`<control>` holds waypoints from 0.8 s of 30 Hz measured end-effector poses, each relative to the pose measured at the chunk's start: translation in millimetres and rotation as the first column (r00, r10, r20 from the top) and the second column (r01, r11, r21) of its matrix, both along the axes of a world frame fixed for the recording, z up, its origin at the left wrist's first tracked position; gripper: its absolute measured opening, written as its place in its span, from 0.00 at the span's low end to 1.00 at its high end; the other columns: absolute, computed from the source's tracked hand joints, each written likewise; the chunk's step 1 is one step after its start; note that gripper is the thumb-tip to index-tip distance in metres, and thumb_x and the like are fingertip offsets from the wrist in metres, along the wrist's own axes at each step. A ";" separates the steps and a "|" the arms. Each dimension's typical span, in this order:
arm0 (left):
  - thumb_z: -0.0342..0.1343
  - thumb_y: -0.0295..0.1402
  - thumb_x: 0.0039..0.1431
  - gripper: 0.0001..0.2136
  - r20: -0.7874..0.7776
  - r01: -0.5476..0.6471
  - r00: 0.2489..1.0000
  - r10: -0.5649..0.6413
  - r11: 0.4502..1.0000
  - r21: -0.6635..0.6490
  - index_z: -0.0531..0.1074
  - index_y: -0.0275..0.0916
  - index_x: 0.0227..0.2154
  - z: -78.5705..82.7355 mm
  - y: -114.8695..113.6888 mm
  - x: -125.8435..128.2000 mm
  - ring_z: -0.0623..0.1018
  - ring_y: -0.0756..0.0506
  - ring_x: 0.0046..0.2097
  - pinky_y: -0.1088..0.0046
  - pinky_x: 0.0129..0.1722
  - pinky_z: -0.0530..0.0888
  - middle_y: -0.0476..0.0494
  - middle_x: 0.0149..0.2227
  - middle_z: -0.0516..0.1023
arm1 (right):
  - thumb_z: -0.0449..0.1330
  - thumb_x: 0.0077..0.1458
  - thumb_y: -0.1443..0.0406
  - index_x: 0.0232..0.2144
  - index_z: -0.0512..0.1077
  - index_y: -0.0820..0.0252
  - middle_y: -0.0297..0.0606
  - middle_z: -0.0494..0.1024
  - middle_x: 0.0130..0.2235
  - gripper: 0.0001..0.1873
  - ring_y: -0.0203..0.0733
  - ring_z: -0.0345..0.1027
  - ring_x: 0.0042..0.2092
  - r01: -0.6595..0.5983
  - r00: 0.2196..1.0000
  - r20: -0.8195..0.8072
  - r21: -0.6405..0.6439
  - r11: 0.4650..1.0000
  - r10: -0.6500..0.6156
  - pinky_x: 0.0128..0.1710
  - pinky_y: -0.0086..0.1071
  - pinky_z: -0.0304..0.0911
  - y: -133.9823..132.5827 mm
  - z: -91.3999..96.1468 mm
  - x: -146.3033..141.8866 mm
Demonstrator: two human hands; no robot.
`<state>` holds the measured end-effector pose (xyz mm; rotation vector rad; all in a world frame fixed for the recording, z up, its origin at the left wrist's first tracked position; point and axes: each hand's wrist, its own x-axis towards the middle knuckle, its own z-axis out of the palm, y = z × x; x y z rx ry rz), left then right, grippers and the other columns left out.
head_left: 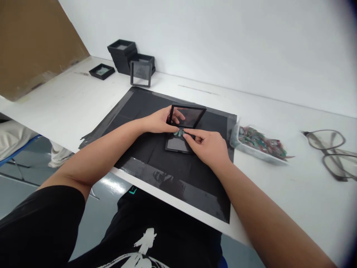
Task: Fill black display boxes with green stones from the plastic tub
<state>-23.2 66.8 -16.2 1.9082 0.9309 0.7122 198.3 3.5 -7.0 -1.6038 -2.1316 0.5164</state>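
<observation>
- Centrally in the head view, a black mat [156, 163] lies on the white surface [279, 186]. Its near edge runs right along the surface's front edge, above the person's lap.
- The open case sits mid-mat: its base [177, 144] lies flat and its lid [189, 108] is tilted up behind it, with bare mat on every side.
- Right of the mat's edge, just beside it, stands a clear tray [245, 149] of green and reddish pieces. Eyeglasses [325, 139] lie further right, well apart from it.
- In the upper left of the frame, stacked black boxes [124, 56], an upright frame [141, 73] and a flat box [102, 70] stand by the wall, with a cardboard sheet [33, 44] beyond. The white surface is open between them and the mat.
- The left hand [157, 123] comes in from the lower left with its forearm low. Its fingers are curled round the lid's left side and show through the film.
- The right hand [208, 147] comes in from the lower right, knuckles up. Its thumb and forefinger are pinched on a small green piece [178, 132] at the hinge, over the base.
</observation>
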 end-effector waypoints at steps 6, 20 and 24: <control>0.65 0.27 0.45 0.35 0.023 0.023 0.999 -0.023 1.000 -0.003 0.65 0.36 0.60 0.6 -0.2 -0.2 0.76 0.49 0.43 0.68 0.45 0.73 0.35 0.51 0.76 | 0.57 0.59 0.53 0.48 0.81 0.45 0.32 0.79 0.25 0.19 0.40 0.70 0.28 -0.001 1.000 0.024 0.018 1.000 0.000 0.28 0.32 0.56 0.4 0.8 -0.6; 0.66 0.28 0.45 0.32 0.093 0.037 0.995 -0.029 0.996 -0.080 0.67 0.36 0.57 2.0 0.5 0.8 0.76 0.48 0.42 0.65 0.46 0.72 0.38 0.47 0.78 | 0.57 0.59 0.53 0.48 0.81 0.46 0.33 0.79 0.25 0.19 0.41 0.71 0.29 -0.023 0.999 0.042 0.055 0.998 0.020 0.28 0.32 0.57 -1.0 -0.6 -1.3; 0.62 0.31 0.51 0.24 0.157 0.021 0.988 0.004 0.987 -0.157 0.70 0.36 0.53 1.1 1.5 3.2 0.76 0.49 0.41 0.66 0.45 0.72 0.40 0.45 0.78 | 0.56 0.60 0.52 0.48 0.81 0.45 0.32 0.77 0.23 0.19 0.40 0.69 0.28 -0.034 0.999 0.042 0.044 0.998 0.032 0.28 0.32 0.56 -0.4 -1.2 -1.3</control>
